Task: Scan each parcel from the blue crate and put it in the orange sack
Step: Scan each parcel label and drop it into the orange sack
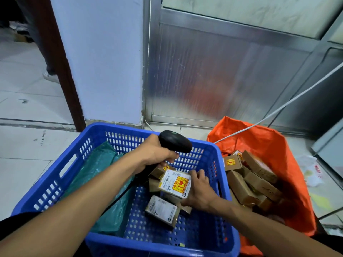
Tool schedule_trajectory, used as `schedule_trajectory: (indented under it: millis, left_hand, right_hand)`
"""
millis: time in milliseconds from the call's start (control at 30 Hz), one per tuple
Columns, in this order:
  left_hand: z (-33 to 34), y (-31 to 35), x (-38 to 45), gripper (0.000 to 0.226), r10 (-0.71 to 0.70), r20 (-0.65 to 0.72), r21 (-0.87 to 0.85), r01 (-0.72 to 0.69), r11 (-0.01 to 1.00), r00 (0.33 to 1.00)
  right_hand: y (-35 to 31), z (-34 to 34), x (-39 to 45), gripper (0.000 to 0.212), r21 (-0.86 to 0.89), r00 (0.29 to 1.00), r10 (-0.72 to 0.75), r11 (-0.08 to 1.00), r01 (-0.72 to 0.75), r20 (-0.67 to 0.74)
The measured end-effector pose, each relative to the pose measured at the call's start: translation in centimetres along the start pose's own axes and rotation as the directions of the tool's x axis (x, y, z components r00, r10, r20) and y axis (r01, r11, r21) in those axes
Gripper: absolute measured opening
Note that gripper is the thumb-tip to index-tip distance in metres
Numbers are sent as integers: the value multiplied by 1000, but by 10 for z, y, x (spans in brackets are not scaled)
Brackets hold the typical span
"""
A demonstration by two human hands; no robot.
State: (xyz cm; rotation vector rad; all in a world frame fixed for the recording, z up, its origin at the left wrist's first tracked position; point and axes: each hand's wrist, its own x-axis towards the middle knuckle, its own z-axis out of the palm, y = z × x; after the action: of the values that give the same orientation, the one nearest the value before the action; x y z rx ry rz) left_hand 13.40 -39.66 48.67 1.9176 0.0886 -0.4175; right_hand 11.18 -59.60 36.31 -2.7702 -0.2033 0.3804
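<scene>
My left hand (155,153) grips a black barcode scanner (175,141) over the blue crate (55,179), its head pointing right and down. My right hand (199,190) holds a small cardboard parcel (175,183) with a white label and a yellow-red sticker, raised inside the crate just below the scanner. More small boxes lie under it, one with a white label (162,210). A teal plastic mailer (96,175) leans in the crate's left half. To the right, the orange sack (274,145) stands open with several brown boxes (254,180) in it.
A white pillar (104,71) and a metal door panel (222,71) stand right behind the crate and sack. A white cable (278,110) runs from the upper right down over the sack. A person's leg and shoe (50,76) are at the far left on the tiled floor.
</scene>
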Motion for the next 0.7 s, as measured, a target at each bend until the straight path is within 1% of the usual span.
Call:
schedule_trajectory:
  millis: [100, 267, 400, 533, 700]
  left_hand:
    - [2, 2, 0, 15, 13, 0, -28, -13, 1000, 1000]
    - [3, 4, -3, 11, 39, 19, -40, -38, 998, 999]
    - [3, 6, -5, 14, 55, 37, -48, -53, 997, 998]
    - [4, 5, -4, 12, 36, 48, -61, -34, 998, 998]
    - [7, 2, 0, 10, 2, 28, -67, -1, 998, 1000]
  right_hand:
    - [4, -23, -5, 92, -2, 997, -8, 1000, 7, -76]
    - [6, -60, -11, 96, -91, 976, -62, 995, 44, -208]
    - [10, -81, -17, 93, -149, 954, -111, 986, 72, -278]
    - [14, -89, -20, 97, -109, 946, -87, 992, 55, -313]
    - [4, -87, -11, 92, -41, 931, -101, 995, 93, -351]
